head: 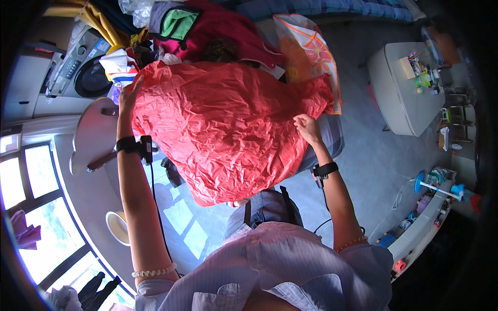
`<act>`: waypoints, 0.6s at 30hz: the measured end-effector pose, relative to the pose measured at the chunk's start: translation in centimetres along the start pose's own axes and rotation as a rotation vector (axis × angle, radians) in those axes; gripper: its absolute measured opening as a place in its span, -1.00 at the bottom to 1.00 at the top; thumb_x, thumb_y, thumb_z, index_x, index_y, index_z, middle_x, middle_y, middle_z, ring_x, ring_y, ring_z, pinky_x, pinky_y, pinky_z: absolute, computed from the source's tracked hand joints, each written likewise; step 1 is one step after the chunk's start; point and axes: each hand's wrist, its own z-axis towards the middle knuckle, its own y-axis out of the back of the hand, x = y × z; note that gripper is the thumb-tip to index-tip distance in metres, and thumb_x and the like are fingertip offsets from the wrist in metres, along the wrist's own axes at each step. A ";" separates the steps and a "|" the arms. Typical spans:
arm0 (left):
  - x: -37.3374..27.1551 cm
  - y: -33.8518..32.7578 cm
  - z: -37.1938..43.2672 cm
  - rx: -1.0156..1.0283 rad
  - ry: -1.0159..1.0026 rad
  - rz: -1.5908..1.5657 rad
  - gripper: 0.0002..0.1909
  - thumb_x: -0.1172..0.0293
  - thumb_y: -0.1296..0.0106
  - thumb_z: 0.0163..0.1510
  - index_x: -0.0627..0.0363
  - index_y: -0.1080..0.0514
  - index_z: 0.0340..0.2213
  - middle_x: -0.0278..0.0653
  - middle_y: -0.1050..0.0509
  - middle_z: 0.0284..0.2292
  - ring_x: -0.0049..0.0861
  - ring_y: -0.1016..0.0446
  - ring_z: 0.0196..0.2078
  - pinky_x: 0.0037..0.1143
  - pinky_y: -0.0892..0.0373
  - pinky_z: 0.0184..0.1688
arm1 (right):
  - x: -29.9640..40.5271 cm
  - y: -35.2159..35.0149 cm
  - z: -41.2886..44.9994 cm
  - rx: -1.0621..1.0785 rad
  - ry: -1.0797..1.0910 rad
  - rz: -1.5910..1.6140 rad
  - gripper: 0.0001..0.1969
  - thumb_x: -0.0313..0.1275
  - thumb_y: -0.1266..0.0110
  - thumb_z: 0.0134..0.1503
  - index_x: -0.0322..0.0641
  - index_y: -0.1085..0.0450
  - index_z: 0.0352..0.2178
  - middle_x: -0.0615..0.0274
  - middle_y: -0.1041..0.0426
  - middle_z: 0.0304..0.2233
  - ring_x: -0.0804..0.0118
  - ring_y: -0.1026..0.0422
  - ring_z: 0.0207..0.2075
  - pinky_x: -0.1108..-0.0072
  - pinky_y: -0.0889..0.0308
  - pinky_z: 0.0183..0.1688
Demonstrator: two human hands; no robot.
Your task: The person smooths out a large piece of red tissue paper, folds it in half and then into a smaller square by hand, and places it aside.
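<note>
A large, crumpled red sheet of thin material (221, 128) spreads in front of me and hangs down towards my legs. At its upper left edge is my left hand (130, 91), with fingers stretched along the edge; whether it grips the sheet cannot be told. My right hand (307, 127) is at the sheet's right side with its fingers curled, and a grip there is not clear either. Beyond the sheet lie a dark red cloth (233, 27) and a grey and green cloth item (177, 23). A flowered bag with orange edging (317, 50) rests at the upper right of the sheet.
A washing machine (83, 58) stands at the upper left, near a grey rounded board (91, 132). To the right is a white table (393, 93) bearing small items. A low white unit (420, 225) holds various things at the lower right. Windows (50, 217) are at the left.
</note>
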 end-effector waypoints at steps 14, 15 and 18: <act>-8.1 7.4 -5.7 -0.399 -0.081 0.004 -0.65 0.13 -0.16 -0.06 0.21 -0.53 -0.38 -0.27 -0.53 -0.48 -0.72 -0.39 -0.43 -0.60 -0.30 -0.29 | 20.3 -14.7 1.3 0.909 0.203 0.718 -0.74 -0.33 0.04 0.17 -0.28 -0.33 -0.18 0.24 -0.46 -0.31 0.48 -0.44 -0.30 0.70 -0.34 -0.26; -9.4 7.2 -7.3 -0.435 -0.158 0.056 -0.69 0.18 -0.14 -0.04 0.20 -0.53 -0.38 -0.27 -0.52 -0.48 -0.70 -0.39 -0.43 -0.60 -0.30 -0.28 | 20.6 -15.5 1.5 0.914 0.204 0.709 -0.74 -0.33 0.04 0.17 -0.28 -0.33 -0.18 0.24 -0.46 -0.31 0.48 -0.44 -0.30 0.70 -0.34 -0.26; -11.7 7.6 -13.1 -0.479 -0.307 0.165 -0.76 0.26 -0.10 0.00 0.19 -0.52 -0.36 -0.27 -0.51 -0.48 -0.68 -0.38 -0.43 -0.61 -0.29 -0.26 | 21.5 -18.2 2.0 0.788 0.098 0.786 -0.62 -0.33 0.06 0.17 -0.27 -0.19 -0.02 0.17 -0.35 -0.08 0.41 -0.42 -0.17 0.63 -0.34 -0.16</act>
